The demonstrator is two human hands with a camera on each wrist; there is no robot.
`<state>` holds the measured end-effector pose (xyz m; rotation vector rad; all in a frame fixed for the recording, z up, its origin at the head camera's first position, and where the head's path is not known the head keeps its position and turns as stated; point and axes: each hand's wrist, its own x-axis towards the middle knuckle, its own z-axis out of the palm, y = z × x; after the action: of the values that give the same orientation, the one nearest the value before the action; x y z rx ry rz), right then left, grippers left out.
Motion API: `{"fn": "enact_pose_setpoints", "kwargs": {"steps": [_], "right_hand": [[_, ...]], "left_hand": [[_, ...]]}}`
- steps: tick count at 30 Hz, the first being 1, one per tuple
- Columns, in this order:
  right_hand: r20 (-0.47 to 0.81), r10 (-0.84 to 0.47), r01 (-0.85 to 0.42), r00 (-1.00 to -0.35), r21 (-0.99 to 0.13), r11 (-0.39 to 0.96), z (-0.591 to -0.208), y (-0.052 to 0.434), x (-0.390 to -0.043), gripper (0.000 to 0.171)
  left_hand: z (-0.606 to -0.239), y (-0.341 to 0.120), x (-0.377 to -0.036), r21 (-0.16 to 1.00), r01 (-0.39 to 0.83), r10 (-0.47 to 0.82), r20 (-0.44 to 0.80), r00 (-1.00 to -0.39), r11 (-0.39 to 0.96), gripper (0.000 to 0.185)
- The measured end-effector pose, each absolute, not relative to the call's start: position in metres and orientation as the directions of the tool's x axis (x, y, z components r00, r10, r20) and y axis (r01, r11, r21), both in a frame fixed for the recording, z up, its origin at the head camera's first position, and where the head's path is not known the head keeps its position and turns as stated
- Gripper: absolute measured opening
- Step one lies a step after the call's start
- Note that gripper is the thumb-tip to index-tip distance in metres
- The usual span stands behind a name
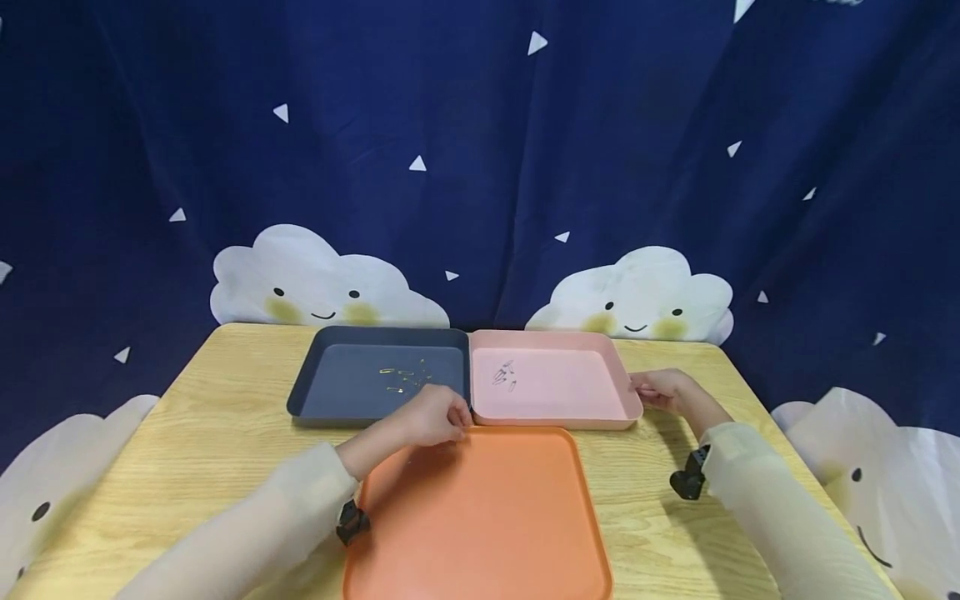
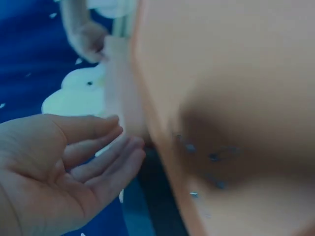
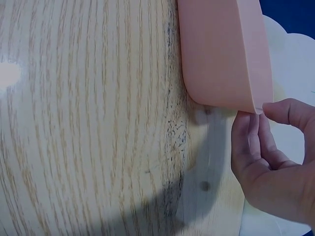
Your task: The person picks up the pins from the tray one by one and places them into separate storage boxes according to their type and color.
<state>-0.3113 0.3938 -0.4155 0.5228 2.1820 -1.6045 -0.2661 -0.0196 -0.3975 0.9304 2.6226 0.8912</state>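
My left hand [image 1: 435,415] hovers where the dark grey tray [image 1: 341,379], pink tray [image 1: 573,379] and orange tray [image 1: 510,517] meet. Its fingers are loosely bent, and the left wrist view shows nothing between them. Several small safety pins [image 2: 214,157] lie on the orange tray in that hand's shadow, blurred there and hidden by the arm in the head view. Gold safety pins [image 1: 387,371] lie scattered in the grey tray, silver ones in the left part of the pink tray. With thumb and fingers, my right hand [image 3: 275,172] pinches the pink tray's right rim.
The grey and pink trays stand side by side at the back of the wooden table [image 1: 210,417], with the orange tray in front. A blue curtain [image 1: 480,167] with clouds hangs behind. Dark wrist cameras sit under both sleeves.
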Motion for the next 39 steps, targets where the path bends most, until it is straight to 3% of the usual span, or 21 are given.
{"fn": "enact_pose_setpoints", "kwargs": {"steps": [7, 14, 22, 25, 30, 34, 39], "right_hand": [[-0.511, 0.076, 0.510, -0.856, -0.813, 0.281, -0.414, 0.394, -0.310, 0.065], [-0.520, 0.074, 0.520, -0.851, -0.815, 0.257, -0.417, 0.395, -0.309, 0.063], [-0.524, 0.087, 0.528, -0.848, -0.814, 0.241, -0.419, 0.395, -0.309, 0.064], [-0.527, 0.096, 0.533, -0.845, -0.812, 0.237, -0.419, 0.395, -0.310, 0.064], [-0.524, 0.111, 0.534, -0.845, -0.809, 0.246, -0.419, 0.394, -0.310, 0.063], [-0.519, 0.111, 0.529, -0.848, -0.812, 0.246, -0.419, 0.393, -0.310, 0.063], [-0.522, 0.087, 0.527, -0.849, -0.816, 0.237, -0.417, 0.393, -0.310, 0.064]], "left_hand": [[-0.418, -0.024, -0.249, 0.372, 0.641, 0.673, 0.055, -0.738, 0.672, 0.010], [-0.428, -0.016, -0.240, 0.299, 0.657, 0.658, 0.113, -0.745, 0.692, 0.019], [-0.431, -0.009, -0.231, 0.264, 0.680, 0.682, 0.097, -0.725, 0.685, 0.028], [-0.431, -0.008, -0.228, 0.318, 0.670, 0.693, 0.051, -0.719, 0.671, 0.022], [-0.429, -0.009, -0.223, 0.515, 0.575, 0.696, -0.061, -0.715, 0.636, 0.013], [-0.426, -0.010, -0.223, 0.665, 0.463, 0.705, -0.137, -0.695, 0.586, 0.013], [-0.422, -0.009, -0.223, 0.786, 0.238, 0.666, -0.273, -0.694, 0.570, 0.009]]}}
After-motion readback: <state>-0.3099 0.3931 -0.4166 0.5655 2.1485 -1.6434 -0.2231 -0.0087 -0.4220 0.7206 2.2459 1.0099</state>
